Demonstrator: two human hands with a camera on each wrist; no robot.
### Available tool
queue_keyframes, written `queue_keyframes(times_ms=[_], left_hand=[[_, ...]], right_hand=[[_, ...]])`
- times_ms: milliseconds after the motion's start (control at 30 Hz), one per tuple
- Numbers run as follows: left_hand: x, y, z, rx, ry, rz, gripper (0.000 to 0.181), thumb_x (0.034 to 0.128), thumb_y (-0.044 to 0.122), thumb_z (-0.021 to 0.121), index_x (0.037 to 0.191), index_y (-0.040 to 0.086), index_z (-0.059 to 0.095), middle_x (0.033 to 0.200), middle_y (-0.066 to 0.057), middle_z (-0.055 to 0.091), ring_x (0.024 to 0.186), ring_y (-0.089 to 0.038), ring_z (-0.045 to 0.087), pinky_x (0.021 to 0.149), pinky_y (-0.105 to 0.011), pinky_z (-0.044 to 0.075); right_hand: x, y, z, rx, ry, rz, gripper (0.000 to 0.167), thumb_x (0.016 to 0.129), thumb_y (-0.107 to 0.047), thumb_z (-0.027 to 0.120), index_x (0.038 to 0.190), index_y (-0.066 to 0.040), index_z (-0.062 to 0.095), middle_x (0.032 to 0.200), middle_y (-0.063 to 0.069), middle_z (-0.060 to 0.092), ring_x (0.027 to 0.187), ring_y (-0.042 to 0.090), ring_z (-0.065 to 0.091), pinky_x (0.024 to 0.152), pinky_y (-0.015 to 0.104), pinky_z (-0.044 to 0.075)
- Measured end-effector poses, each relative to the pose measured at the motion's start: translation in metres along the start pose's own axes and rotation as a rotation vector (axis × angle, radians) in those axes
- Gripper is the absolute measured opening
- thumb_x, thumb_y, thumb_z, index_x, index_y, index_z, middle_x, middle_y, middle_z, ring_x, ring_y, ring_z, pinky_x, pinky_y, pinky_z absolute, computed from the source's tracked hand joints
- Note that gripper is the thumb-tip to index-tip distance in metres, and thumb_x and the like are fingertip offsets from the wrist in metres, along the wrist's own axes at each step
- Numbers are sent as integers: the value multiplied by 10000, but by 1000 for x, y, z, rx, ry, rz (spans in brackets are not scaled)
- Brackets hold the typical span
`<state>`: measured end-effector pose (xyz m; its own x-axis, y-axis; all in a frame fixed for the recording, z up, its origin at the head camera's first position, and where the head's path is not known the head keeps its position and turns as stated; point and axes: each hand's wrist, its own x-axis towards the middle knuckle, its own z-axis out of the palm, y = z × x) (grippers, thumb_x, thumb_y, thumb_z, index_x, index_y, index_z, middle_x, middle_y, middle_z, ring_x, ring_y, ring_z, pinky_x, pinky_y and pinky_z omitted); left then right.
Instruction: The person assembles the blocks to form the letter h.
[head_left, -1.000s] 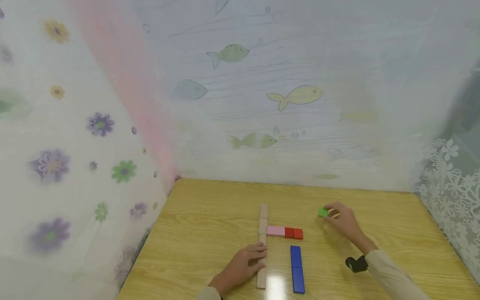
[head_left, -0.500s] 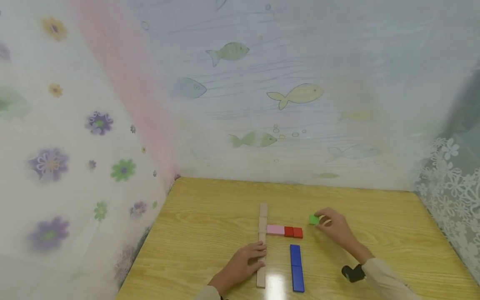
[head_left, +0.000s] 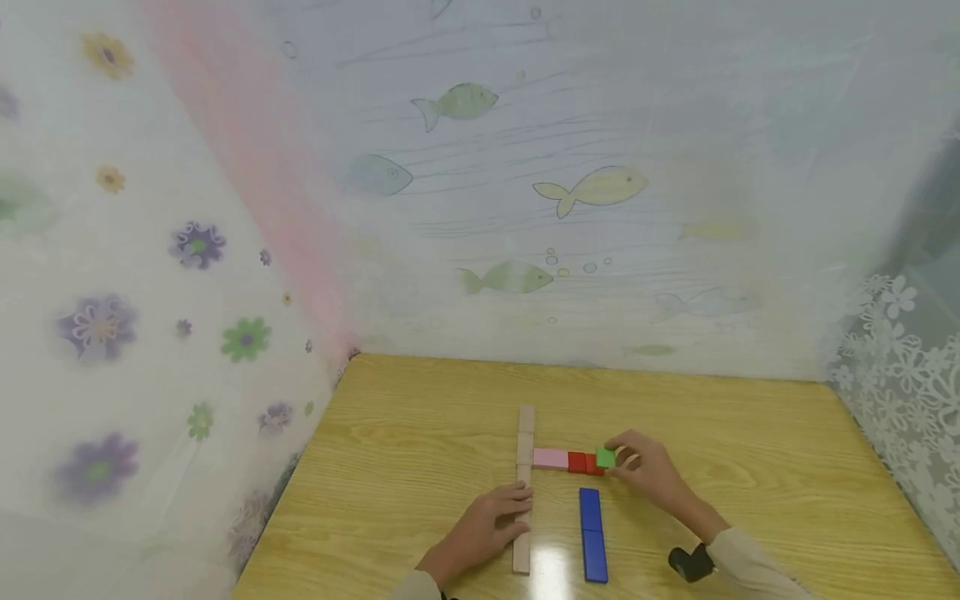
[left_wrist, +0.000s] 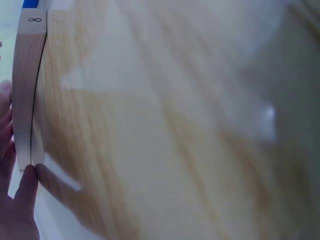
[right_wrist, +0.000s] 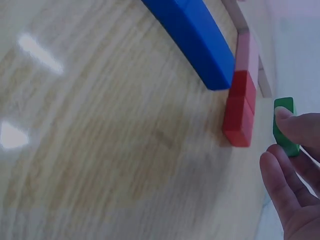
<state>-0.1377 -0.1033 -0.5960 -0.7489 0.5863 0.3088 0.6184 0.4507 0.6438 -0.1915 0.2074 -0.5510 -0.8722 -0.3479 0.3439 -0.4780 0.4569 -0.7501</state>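
Observation:
My right hand [head_left: 654, 473] pinches a small green block [head_left: 605, 457] between thumb and fingers. From the head view it overlaps the far red block [head_left: 592, 467]; the right wrist view has the green block [right_wrist: 285, 126] raised beside the red blocks [right_wrist: 240, 112], apart from them. A pink block [head_left: 551, 459] links the two red blocks to a long row of plain wooden blocks [head_left: 526, 450]. My left hand [head_left: 482, 530] rests on the near part of that row, its fingertips and thumb touching the wood. The left wrist view shows the wooden block [left_wrist: 27, 75] beside those fingertips.
Two blue blocks [head_left: 592, 533] lie end to end between the hands, near the red ones. A black strapped device [head_left: 691, 563] sits at the right wrist. The wood-grain table [head_left: 405, 433] ends at walls printed with fish and flowers.
The right hand has carried the green block leftward and toward me, from the open table to the end of the red blocks. The left hand has stayed in place.

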Motion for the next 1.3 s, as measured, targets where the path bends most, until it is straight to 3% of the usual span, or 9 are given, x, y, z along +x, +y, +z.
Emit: queue_keyframes(times_ms=[233,467,800,1300], left_hand=[[0,-3,2,-4,0,-4,321,911,199,647,1189,38,650,1312,-63,566,1274,-234,465,1044,-380,406],[0,-4,3,5,9,7,315,907,200,654,1178,40,657,1312,-58,566,1275,-225,465,1044,-380,404],[-1,-3,2,-5,9,0,316,909,195,651,1185,41,653,1318,-54,561,1278,-228,461,1041,-386,407],[-1,-4,2,-22,2,-7,322,912,203,646,1195,50,649,1326,-43,554,1285,-221,454,1041,-383,408]], right_hand=[[-5,4,14,27,-49,-27,327,718,28,791,1012,-2,650,910,93,632,712,221,615,562,234,548],[-6,9,23,14,-51,-43,347,686,65,795,994,-17,656,897,71,635,719,159,604,574,228,543],[-6,7,25,6,-96,-83,338,687,73,793,987,-11,661,915,89,632,713,225,610,590,244,547],[-7,7,26,-54,-113,-77,343,695,33,804,998,-36,658,886,26,614,708,168,577,575,240,531]])
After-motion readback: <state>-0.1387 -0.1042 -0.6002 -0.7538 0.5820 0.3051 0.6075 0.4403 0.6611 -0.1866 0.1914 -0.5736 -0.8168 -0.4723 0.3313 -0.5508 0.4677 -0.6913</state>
